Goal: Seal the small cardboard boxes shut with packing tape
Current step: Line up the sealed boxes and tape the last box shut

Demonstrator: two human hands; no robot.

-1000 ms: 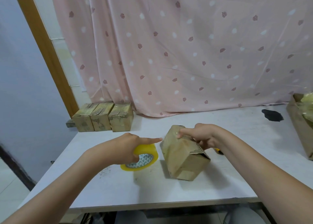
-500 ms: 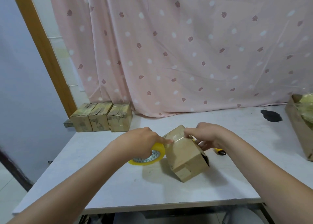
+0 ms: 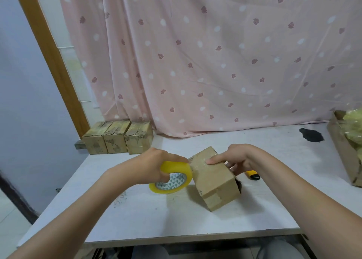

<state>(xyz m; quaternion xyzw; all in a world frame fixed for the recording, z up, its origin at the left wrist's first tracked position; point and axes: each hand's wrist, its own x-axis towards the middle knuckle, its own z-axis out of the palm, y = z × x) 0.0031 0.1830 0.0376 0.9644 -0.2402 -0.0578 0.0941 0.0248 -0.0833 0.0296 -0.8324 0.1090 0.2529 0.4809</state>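
Brown cardboard, tilted on one lower edge, the small box [image 3: 213, 178] sits near the middle of the white table [image 3: 176, 219], its open end turned toward the right. The right hand [image 3: 238, 158] comes over the top, forefinger laid straight and pressing the upper face, the other fingers curled down round the far right side of the box. The left hand [image 3: 156, 166] grips a roll of yellow packing tape [image 3: 172, 177], fingers hooked through its core and thumb over the rim; the roll touches the box's left side. Both forearms reach in from the near edge. Just right of the box lies a yellow-handled cutter [image 3: 252, 174]. Three taped boxes [image 3: 117, 137] stand in a row at the far left, by a pink curtain [image 3: 215, 62].
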